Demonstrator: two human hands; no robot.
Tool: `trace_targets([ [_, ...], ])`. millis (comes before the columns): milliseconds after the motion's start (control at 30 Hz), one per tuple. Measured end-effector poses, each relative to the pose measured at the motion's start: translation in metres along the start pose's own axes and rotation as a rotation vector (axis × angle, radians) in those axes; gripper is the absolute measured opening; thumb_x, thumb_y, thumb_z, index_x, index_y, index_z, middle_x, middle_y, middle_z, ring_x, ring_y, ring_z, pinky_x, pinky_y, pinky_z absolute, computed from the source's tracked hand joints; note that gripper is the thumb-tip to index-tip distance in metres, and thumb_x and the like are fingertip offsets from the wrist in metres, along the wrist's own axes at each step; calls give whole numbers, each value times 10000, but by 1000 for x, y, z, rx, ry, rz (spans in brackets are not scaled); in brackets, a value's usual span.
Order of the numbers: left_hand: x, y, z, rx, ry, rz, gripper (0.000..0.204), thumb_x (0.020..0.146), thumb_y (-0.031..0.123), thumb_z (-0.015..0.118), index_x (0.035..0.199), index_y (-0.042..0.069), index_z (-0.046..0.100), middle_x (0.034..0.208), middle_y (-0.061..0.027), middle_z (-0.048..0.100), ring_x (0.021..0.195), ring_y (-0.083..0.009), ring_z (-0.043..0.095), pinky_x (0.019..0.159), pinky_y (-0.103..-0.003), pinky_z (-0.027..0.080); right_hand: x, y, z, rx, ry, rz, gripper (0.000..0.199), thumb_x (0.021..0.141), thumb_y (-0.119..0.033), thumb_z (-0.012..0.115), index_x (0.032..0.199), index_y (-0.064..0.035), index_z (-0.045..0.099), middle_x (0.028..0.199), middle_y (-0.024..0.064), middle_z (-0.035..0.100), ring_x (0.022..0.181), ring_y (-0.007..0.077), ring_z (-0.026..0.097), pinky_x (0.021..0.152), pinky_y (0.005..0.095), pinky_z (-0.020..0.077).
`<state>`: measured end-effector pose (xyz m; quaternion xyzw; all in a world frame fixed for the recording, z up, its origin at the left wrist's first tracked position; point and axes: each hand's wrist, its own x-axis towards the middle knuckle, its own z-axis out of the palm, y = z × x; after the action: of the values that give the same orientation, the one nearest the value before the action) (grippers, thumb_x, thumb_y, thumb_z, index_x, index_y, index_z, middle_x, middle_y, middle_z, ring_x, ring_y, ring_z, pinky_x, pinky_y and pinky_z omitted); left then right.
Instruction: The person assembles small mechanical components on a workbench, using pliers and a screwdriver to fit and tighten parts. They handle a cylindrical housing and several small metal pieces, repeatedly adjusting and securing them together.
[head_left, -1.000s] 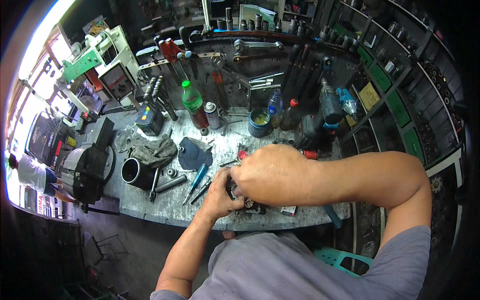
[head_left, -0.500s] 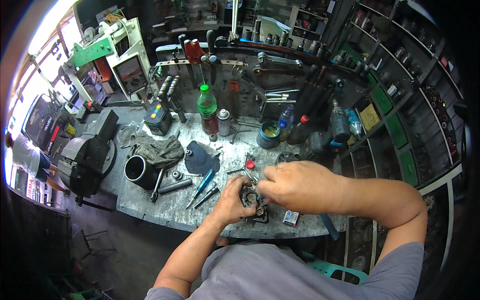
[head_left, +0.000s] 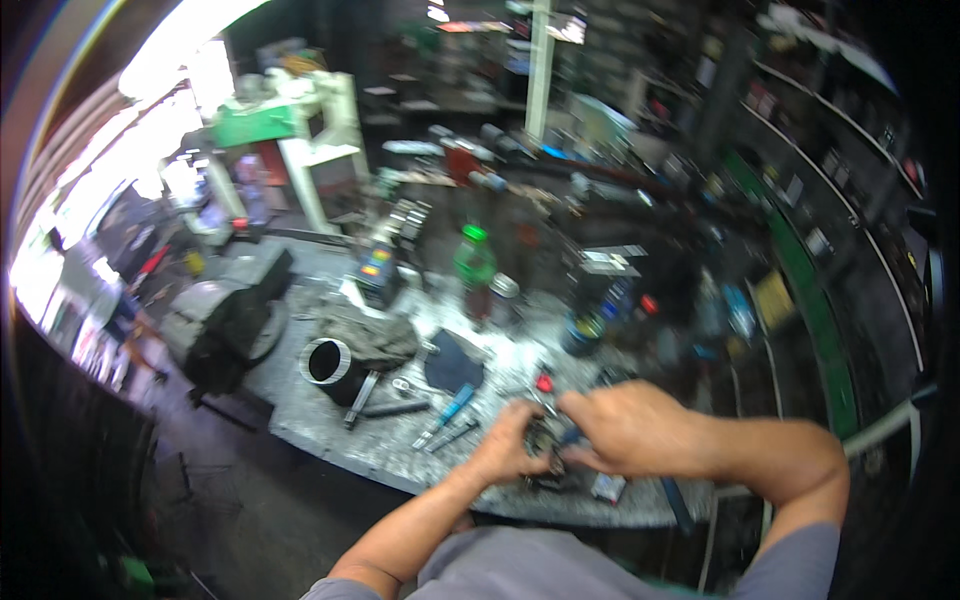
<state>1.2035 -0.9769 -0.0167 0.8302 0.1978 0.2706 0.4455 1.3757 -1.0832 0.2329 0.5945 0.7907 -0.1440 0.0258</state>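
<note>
The picture is smeared by motion. Near the bench's front edge, my left hand (head_left: pixel 507 443) wraps its fingers and thumb round the side of a small dark metal part with a round opening (head_left: pixel 543 452). My right hand (head_left: pixel 622 425) is closed just beside the part, on its right. A bit of blue shows at its fingers, but what they hold is too blurred to name. A red cap (head_left: pixel 544 383) lies just beyond the part. Left of my left hand lie a blue-handled screwdriver (head_left: pixel 447 414) and a dark rod-like tool (head_left: pixel 453 436). A small box (head_left: pixel 608 487) sits below my right hand.
On the bench's left stand a bench vise (head_left: pixel 222 318) and a black cylinder (head_left: pixel 328 362) beside a grey rag (head_left: pixel 375 340). Farther back are a green-capped bottle (head_left: pixel 475 262) and a spray can (head_left: pixel 503 298). A handle (head_left: pixel 677 504) juts over the front edge at right.
The whole view has swung, so the bench and things on it appear farther right and lower. My left hand still grips the metal part; my right hand has shifted slightly away from it.
</note>
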Motion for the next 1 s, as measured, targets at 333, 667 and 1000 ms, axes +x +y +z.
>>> trace_targets([
  [333, -4, 3, 2, -4, -41, -26, 743, 774, 195, 861, 1427, -13, 574, 1435, -251, 579, 1427, -420, 529, 1249, -466, 437, 2, 12, 9, -67, 234, -224, 394, 912, -403, 851, 888, -47, 683, 683, 149, 696, 661, 386, 747, 629, 477, 609],
  [667, -5, -5, 10, -3, 5, 121, 602, 795, 175, 800, 1336, -3, 603, 1358, -226, 607, 1360, -420, 560, 1210, -495, 445, 2, 13, 3, 60, 152, -91, 326, 889, -248, 891, 970, -12, 681, 917, 265, 739, 886, 504, 711, 785, 547, 587],
  [1000, -7, -17, 23, -4, 127, 264, 444, 863, 219, 762, 1251, 27, 662, 1400, -215, 604, 1375, -443, 544, 1222, -549, 428, 56, 61, 104, 1366, 265, -479, 132, 855, -117, 816, 850, -17, 730, 818, 140, 761, 713, 286, 729, 714, 405, 584],
])
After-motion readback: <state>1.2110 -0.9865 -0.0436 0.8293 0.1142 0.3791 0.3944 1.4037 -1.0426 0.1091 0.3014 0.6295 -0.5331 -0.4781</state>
